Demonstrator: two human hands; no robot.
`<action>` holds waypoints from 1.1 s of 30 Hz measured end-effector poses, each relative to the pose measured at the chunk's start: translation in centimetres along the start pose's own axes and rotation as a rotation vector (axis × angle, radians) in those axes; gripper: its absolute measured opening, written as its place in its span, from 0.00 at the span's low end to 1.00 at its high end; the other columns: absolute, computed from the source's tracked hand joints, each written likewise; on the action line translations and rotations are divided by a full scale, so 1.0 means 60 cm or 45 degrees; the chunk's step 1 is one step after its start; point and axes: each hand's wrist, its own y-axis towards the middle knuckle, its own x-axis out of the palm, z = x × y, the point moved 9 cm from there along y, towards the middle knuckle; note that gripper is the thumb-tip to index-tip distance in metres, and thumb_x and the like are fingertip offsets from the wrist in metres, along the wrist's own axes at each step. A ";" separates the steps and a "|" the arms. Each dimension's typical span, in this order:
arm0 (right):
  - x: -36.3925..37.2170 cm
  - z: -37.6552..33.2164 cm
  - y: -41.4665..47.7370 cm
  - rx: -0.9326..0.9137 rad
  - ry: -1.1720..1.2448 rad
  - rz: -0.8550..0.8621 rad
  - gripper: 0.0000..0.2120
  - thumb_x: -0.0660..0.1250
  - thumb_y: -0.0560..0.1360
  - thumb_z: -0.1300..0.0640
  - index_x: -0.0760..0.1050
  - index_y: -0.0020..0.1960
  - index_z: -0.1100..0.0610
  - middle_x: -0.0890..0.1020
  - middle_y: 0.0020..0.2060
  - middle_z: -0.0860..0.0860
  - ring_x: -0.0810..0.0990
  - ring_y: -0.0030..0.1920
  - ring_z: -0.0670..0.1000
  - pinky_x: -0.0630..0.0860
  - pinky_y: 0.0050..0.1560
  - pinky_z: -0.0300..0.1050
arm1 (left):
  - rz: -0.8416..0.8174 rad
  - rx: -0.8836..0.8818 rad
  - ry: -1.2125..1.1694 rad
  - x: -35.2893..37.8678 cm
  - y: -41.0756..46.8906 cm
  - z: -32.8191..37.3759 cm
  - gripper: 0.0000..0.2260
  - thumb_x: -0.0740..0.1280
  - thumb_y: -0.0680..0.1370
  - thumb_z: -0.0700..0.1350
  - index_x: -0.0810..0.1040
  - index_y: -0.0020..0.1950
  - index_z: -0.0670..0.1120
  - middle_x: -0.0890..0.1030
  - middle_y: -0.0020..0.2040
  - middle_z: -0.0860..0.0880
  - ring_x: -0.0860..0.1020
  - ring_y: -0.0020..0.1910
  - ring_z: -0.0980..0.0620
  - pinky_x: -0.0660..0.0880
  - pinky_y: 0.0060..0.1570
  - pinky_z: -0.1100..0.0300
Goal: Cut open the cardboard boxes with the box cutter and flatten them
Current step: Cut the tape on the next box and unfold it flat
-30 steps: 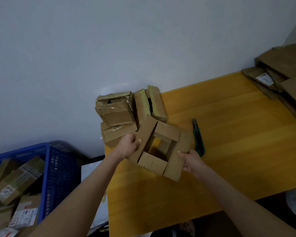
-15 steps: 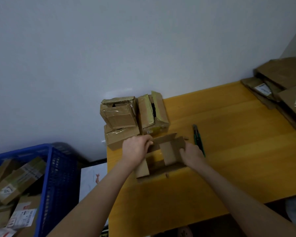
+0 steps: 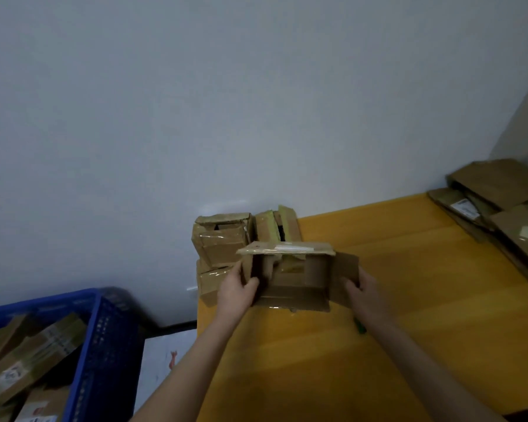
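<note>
1. Looking down past a plain pale grey wall [image 3: 195, 117] onto a yellow-orange wooden table [image 3: 378, 345] set against it.
2. Holding an opened brown cardboard box [image 3: 296, 278] just above the table, near its far left corner. Open side facing the camera, flaps splayed outward, clear tape and a white label on the top flap.
3. Gripping the box's left flap with the left hand [image 3: 237, 289], thumb curled onto the front of the flap, fingers hidden behind the cardboard.
4. Pinching the right flap with the right hand [image 3: 363, 295], fingers curled round the flap's lower part.
5. On the table just beside the right wrist: only a green sliver of the box cutter [image 3: 360, 328], the rest hidden beneath the forearm.
6. At the table's far left corner, against the wall: a stack of taped, dented brown cardboard boxes [image 3: 220, 245], directly behind the held box. Touching it or apart, cannot tell.
7. At the far right corner, well apart from both hands: a pile of flattened brown cardboard sheets [image 3: 497, 190], one with a white label.
8. Off the table's left edge and lower down: a blue perforated plastic crate [image 3: 104, 339] holding more labelled cardboard packages [image 3: 31, 357].
</note>
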 end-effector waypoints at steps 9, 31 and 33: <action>-0.022 0.030 0.015 0.392 1.153 -0.472 0.34 0.82 0.53 0.49 0.81 0.58 0.57 0.80 0.58 0.61 0.79 0.55 0.62 0.75 0.56 0.60 | -0.328 0.130 -0.724 -0.059 -0.007 0.091 0.14 0.62 0.80 0.44 0.76 0.61 0.38 0.83 0.54 0.41 0.82 0.54 0.42 0.79 0.56 0.51; 0.009 -0.028 0.012 0.098 0.630 -0.673 0.57 0.83 0.51 0.48 0.60 0.75 0.47 0.77 0.63 0.52 0.79 0.60 0.54 0.79 0.54 0.51 | -0.463 -0.117 -0.619 -0.055 0.013 0.070 0.13 0.59 0.82 0.42 0.77 0.65 0.50 0.84 0.53 0.44 0.82 0.52 0.44 0.81 0.49 0.48; 0.011 -0.040 0.009 0.001 0.468 -0.684 0.56 0.81 0.56 0.48 0.54 0.75 0.37 0.72 0.67 0.46 0.75 0.64 0.49 0.77 0.59 0.50 | -0.572 -0.213 -0.613 -0.039 0.007 0.066 0.13 0.63 0.80 0.47 0.77 0.63 0.49 0.84 0.50 0.41 0.83 0.50 0.42 0.83 0.42 0.51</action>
